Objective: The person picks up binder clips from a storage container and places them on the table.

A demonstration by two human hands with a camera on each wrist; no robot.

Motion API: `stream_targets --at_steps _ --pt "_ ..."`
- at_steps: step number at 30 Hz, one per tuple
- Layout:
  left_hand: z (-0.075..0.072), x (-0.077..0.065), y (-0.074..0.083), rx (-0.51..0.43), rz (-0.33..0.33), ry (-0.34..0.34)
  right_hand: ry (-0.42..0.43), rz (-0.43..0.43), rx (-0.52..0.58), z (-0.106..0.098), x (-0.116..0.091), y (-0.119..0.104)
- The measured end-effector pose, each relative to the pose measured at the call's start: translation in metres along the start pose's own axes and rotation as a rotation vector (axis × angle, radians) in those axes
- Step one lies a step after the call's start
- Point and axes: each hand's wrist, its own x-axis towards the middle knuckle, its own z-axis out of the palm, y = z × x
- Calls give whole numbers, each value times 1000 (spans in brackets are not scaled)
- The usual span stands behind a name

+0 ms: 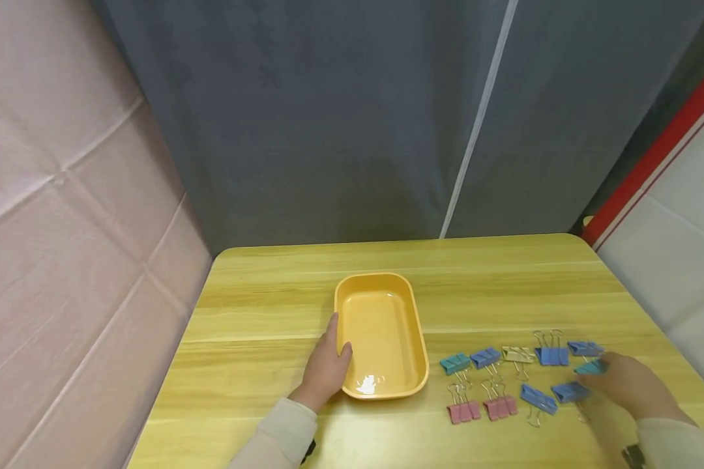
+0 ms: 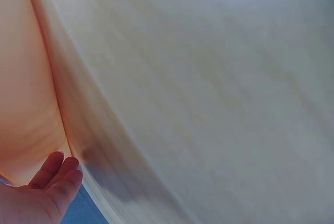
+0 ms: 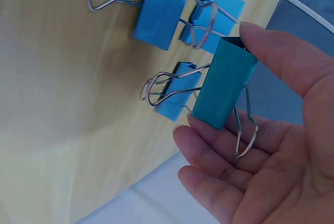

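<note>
A yellow rectangular tray (image 1: 382, 329) with nothing in it lies on the table. My left hand (image 1: 325, 366) holds its left side, thumb over the rim and fingers along the outer wall; in the left wrist view, fingertips meet that wall (image 2: 31, 78). Between thumb and fingertips, my right hand (image 3: 276, 109) pinches a teal binder clip (image 3: 224, 84), both wire handles folded out. Below it in the right wrist view are blue binder clips (image 3: 165, 10). In the head view this hand is at the right end of the group, beside a blue clip (image 1: 570, 391).
Between tray and right hand lie more binder clips: a teal one (image 1: 455, 363), a pale yellow one (image 1: 518, 354), two pink ones (image 1: 464, 412) and several blue ones (image 1: 552, 355). A dark grey curtain (image 1: 328, 130) hangs behind the wooden table (image 1: 258, 365); pale walls flank it.
</note>
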Motion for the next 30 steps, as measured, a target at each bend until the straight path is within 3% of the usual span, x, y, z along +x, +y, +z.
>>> stream_targets --at_steps 9,30 --pt "-1 -1 -1 2 -4 0 -62 64 22 6 -2 12" --pt "-4 -3 -2 0 -19 -2 -133 115 26 17 1 31"
